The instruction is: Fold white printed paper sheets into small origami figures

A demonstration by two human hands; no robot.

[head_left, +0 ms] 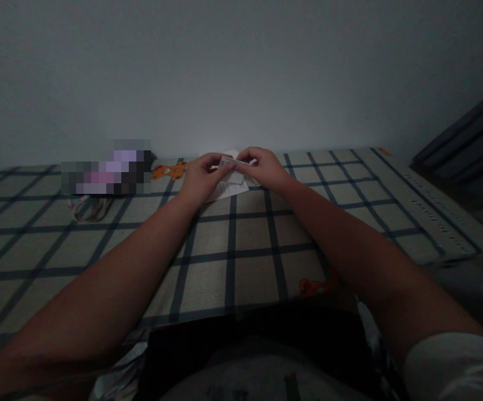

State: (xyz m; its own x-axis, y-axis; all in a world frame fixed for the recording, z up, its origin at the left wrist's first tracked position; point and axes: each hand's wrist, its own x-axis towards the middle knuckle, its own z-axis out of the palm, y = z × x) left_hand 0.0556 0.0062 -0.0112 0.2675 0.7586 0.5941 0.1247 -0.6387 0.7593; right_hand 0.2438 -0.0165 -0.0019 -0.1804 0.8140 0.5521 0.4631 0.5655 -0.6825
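Note:
Between my two hands is a small piece of white paper [235, 177], tilted up, with faint marks on it. My left hand [203, 177] pinches its left side between thumb and fingers. On the other side, my right hand [265, 167] grips the paper's upper right edge, its thumb meeting the left thumb near the top. Under the hands lies another white sheet [229, 192] with printed lines, flat on the cloth. Part of that sheet is covered by the hands, and the dim light blurs the print.
A checked tablecloth [252, 223] with orange bear figures covers the table, which meets a plain wall [241, 72]. At the left is a blurred-out purple and dark object [118, 167], with a pale looped cord [88, 210] before it. Dark folded fabric [471, 150] stands at the right.

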